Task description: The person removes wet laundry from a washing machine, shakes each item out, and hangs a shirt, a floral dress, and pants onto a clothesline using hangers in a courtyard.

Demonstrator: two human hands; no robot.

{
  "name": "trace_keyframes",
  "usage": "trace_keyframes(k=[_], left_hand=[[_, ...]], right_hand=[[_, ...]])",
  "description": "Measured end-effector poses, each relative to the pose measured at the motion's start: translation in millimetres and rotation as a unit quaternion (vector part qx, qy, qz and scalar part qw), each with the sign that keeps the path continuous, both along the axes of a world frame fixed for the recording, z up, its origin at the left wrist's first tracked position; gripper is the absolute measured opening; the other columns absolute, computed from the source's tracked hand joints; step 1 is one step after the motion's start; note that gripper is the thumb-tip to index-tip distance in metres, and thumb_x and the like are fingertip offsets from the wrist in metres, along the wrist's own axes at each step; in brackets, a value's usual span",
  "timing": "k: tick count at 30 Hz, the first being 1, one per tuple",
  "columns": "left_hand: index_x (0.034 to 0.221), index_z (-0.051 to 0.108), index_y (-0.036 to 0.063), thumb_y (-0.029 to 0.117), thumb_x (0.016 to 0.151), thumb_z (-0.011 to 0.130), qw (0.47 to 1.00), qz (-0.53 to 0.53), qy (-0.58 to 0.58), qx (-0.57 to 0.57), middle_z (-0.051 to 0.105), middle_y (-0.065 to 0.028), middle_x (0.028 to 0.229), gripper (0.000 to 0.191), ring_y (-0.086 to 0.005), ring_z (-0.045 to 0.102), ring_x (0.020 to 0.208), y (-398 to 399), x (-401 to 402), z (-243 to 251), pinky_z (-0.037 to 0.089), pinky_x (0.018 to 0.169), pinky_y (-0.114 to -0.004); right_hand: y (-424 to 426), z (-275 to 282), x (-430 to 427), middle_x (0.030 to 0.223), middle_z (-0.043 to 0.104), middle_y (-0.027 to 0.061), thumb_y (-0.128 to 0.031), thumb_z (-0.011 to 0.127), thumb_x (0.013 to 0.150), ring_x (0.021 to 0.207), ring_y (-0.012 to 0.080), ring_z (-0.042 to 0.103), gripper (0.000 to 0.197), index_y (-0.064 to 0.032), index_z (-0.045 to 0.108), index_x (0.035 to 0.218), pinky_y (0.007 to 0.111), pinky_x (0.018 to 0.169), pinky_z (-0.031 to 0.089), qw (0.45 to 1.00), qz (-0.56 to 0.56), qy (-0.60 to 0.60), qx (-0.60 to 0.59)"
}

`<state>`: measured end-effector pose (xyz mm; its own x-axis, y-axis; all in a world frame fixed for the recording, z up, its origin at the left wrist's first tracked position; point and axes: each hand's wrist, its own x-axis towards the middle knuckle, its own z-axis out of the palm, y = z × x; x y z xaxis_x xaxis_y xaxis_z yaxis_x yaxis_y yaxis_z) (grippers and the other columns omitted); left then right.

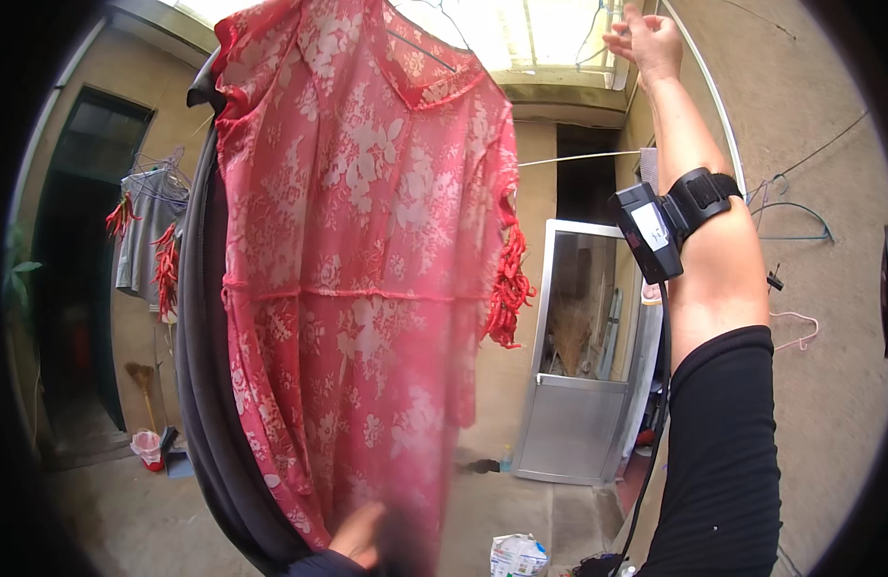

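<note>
A sheer red dress with a pale floral pattern (372,216) hangs on a hanger in front of me, its V-neck towards the top. Behind its left side hangs a dark garment (206,346). At the bottom, my left hand (357,535) is beside the dress's lower part, partly hidden by a blurred dark shape; its fingers and any grip are unclear. My right hand (647,45) is raised at the upper right with fingers apart, near a thin blue wire hanger (595,36). A black device is strapped to my right forearm.
Strings of red chillies (510,292) hang behind the dress and at left, by a grey garment (144,238). A metal-framed glass door (577,360) stands behind. Hangers (794,220) hang along the right wall. A printed bag (517,555), broom (142,386) and red bin (149,454) stand low.
</note>
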<state>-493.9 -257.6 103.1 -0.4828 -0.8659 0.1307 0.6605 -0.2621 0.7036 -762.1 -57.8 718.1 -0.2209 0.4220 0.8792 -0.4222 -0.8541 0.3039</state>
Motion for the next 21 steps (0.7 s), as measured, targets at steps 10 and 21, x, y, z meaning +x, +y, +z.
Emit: trace_keyframes(k=[10, 21], left_hand=[[0.099, 0.055, 0.007, 0.017, 0.086, 0.052, 0.998, 0.057, -0.021, 0.018, 0.059, -0.007, 0.088, 0.016, -0.0185, 0.058, 0.078, 13.9, 9.3, -9.5, 0.05, 0.067, -0.032], [0.096, 0.054, 0.0075, 0.016, 0.086, 0.051, 0.995, 0.094, -0.007, 0.013, 0.059, -0.007, 0.084, 0.014, -0.019, 0.059, 0.074, 26.4, 32.4, -17.1, 0.051, 0.065, -0.033]], right_hand=[[-9.0, 20.6, -16.5, 0.081, 0.064, 0.0119, -0.03, 0.05, 0.083, 0.076, 0.0246, 0.062, 0.027, -0.0083, 0.064, 0.091, 0.035, 0.067, 0.05, 0.832, -0.498, -0.242, 0.033], [-31.6, 51.3, -20.1, 0.087, 0.063, 0.0127, -0.027, 0.049, 0.08, 0.082, 0.0309, 0.06, 0.024, -0.0129, 0.066, 0.088, 0.037, 0.075, 0.047, 0.861, -0.447, -0.232, -0.069]])
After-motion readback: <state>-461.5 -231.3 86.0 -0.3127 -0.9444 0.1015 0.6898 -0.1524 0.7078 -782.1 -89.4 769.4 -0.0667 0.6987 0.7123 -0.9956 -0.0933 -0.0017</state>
